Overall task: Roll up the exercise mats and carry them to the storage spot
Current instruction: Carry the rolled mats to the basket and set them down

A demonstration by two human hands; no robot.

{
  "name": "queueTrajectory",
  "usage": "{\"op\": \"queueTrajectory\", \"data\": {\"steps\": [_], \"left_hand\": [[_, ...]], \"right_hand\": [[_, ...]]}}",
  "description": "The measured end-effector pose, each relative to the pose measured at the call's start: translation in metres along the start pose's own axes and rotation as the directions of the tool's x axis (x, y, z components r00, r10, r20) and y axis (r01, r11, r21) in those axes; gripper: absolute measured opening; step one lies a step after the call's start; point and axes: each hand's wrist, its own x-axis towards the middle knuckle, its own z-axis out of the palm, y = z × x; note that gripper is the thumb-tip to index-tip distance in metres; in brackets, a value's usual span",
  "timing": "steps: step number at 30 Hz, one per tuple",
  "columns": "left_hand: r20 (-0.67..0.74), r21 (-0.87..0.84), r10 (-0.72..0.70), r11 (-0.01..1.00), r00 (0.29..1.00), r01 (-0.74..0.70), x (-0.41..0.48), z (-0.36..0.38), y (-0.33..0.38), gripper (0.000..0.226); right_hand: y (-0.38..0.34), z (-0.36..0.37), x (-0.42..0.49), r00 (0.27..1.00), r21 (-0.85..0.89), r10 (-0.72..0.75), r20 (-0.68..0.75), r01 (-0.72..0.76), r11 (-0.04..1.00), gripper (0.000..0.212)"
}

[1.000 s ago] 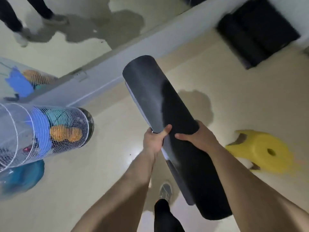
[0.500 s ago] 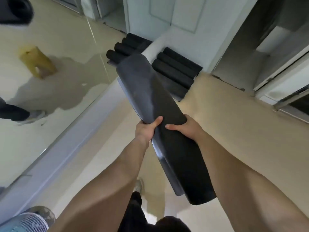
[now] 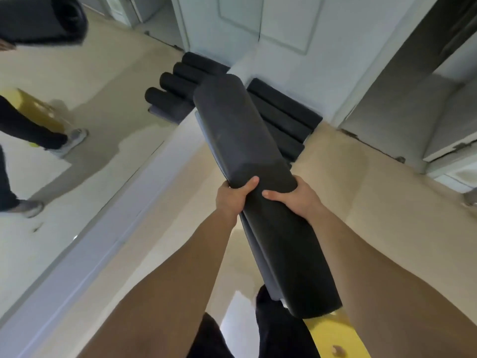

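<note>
Nearer than half a second ago, the stack of rolled mats now sits just past the far end of the rolled exercise mat being carried, and a yellow stool has come into view under its near end.

Left of the carried mat, a wall mirror reflects a person's dark-trousered legs and grey shoes, a yellow stool and the ends of the stacked rolls. The left hand takes the carried mat at about mid-length on its left side: its grip is closed, the thumb laid across the top and the fingers curled under, out of sight. The black roll is held off the beige floor, slanting from the near end by the person's legs up and away toward the stack. The right hand clasps the mat's right side level with the left, thumb on top, fingers wrapped round the far curve, grip likewise closed. Beyond the mat, the stack lies on the floor against a pale panelled door.
</note>
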Motion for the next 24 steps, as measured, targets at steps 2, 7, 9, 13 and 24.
{"op": "queueTrajectory", "data": {"steps": [2,7,9,13,24], "left_hand": [[-0.037,-0.034,-0.044,0.999,0.998,0.042,0.057,0.024,-0.005,0.063],[-0.160,-0.107,-0.170,0.982,0.972,0.154,0.208,0.060,-0.065,0.056],[-0.196,-0.167,-0.232,0.965,0.953,0.201,0.272,0.068,-0.097,0.049],[-0.211,-0.231,-0.321,0.934,0.923,0.272,0.395,0.084,-0.158,0.045],[-0.413,-0.299,-0.294,0.938,0.862,0.177,0.685,0.075,-0.300,0.059]], "right_hand": [[0.004,-0.009,0.069,1.000,-0.058,0.002,0.030,0.000,0.998,0.123],[0.039,0.009,0.244,0.990,-0.237,0.043,0.135,-0.010,0.971,0.119],[0.058,0.024,0.312,0.983,-0.276,0.062,0.171,-0.012,0.961,0.110],[0.105,0.060,0.439,0.973,-0.361,0.116,0.201,-0.036,0.932,0.102],[0.207,0.202,0.733,0.953,-0.493,0.041,0.299,0.118,0.862,0.118]]}}
